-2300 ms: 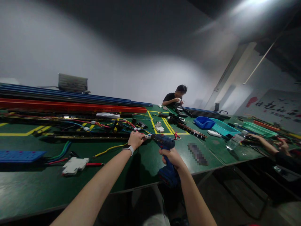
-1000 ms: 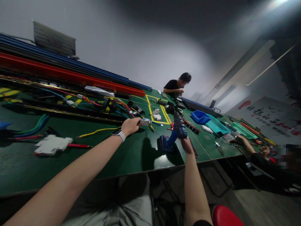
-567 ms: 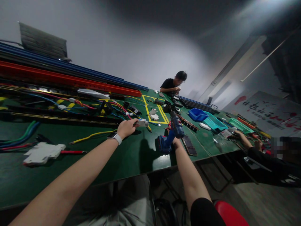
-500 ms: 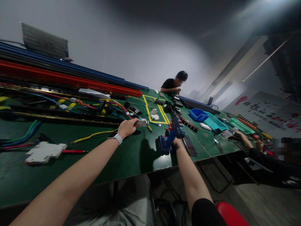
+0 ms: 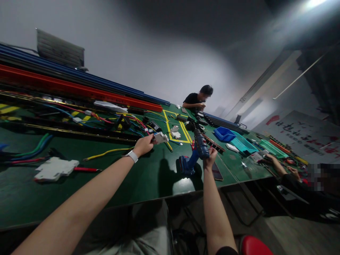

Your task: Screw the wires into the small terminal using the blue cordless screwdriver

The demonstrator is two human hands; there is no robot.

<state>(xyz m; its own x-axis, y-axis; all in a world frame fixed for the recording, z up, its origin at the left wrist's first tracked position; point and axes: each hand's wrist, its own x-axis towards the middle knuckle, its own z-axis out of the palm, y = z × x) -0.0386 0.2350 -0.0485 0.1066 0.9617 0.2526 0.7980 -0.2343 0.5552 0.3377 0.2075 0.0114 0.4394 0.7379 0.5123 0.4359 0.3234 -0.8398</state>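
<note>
Module, white, held over the green table — left hand closed around one end. Right hand just beside the blue drill; whether it grasps anything cannot be told. Advised: steady the module by its edges — leaving its face uncovered.

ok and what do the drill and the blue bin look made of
The drill seems mostly dull plastic, going by its solid blue handle; the darker front may be metal. The blue bin is probably moulded plastic, smooth and evenly coloured.
</note>
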